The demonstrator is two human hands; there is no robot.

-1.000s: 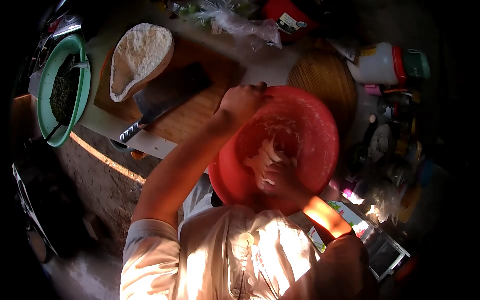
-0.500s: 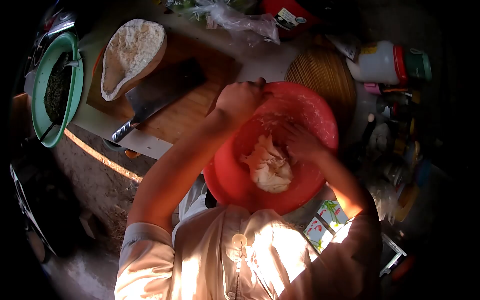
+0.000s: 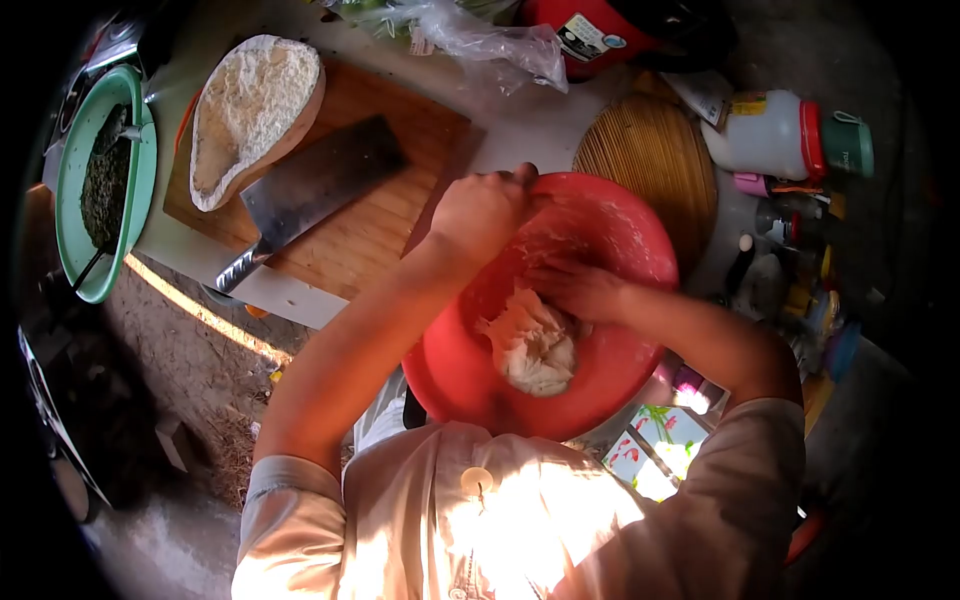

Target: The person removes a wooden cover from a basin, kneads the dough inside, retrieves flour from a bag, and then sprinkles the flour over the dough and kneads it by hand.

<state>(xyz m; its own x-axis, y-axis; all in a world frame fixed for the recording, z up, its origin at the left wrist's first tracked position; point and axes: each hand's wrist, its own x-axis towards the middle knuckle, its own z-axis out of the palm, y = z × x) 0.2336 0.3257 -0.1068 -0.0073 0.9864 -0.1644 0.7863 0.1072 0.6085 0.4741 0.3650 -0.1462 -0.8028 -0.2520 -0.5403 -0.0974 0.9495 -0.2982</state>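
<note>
A red basin (image 3: pixel 625 215) is tilted in front of my body, and a lump of pale dough (image 3: pixel 538 352) lies in it. My left hand (image 3: pixel 478 212) is closed around the basin's far left rim. Inside the basin, my right hand (image 3: pixel 575 288) lies with fingers stretched against the inner wall, just beyond the dough. Its palm side is hidden, so I cannot tell whether the fingers press on dough. Thin smears of dough stick to the wall around that hand.
Left of the basin, a cleaver (image 3: pixel 325 185) and a flour-filled scoop-shaped container (image 3: pixel 255 110) rest on a wooden cutting board (image 3: pixel 420 115). A green basin (image 3: pixel 145 185) of dark chopped filling stands farther left. A round woven lid (image 3: pixel 645 150) and jars (image 3: pixel 765 135) sit to the right.
My right hand has slid left along the basin's inner wall, and its forearm lies more level. The left hand keeps its hold on the rim. The view has shifted slightly.
</note>
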